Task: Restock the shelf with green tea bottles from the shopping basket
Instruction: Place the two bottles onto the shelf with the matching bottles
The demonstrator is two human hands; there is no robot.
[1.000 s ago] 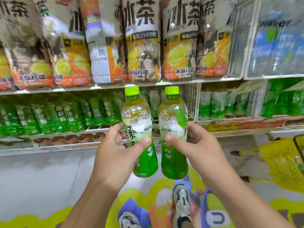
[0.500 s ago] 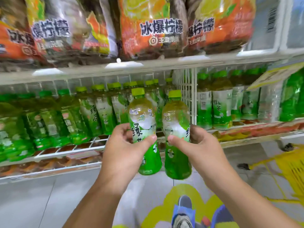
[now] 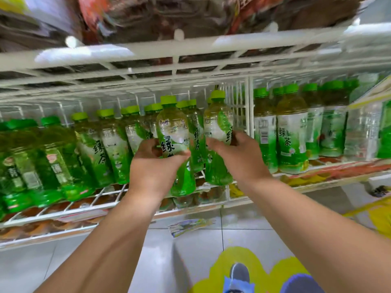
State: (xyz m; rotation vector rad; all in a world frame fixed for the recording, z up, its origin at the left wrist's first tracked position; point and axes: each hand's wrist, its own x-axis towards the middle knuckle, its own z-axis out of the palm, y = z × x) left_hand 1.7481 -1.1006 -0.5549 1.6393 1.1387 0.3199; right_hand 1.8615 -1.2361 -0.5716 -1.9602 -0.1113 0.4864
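My left hand [image 3: 155,166] grips a green tea bottle [image 3: 174,132] with a lime cap, held upright in front of the white wire shelf [image 3: 148,205]. My right hand [image 3: 237,155] grips a second green tea bottle [image 3: 218,123] just to its right, its base over the shelf's front edge beside a white wire divider [image 3: 245,106]. Several green tea bottles [image 3: 110,144] stand in rows on the shelf behind and to the left. The shopping basket [image 3: 378,216] shows only as a yellow patch at the far right edge.
An upper wire shelf [image 3: 190,53] with packaged goods hangs just above the bottle caps. Right of the divider stand more green tea bottles [image 3: 292,132]. Below lies grey tiled floor [image 3: 31,269] with a yellow floor sticker [image 3: 237,256] and my shoe [image 3: 239,273].
Both hands have carried their bottles forward and up to the shelf. The view has closed in on the shelf and tilted; the bottles now overlap the rows on it.
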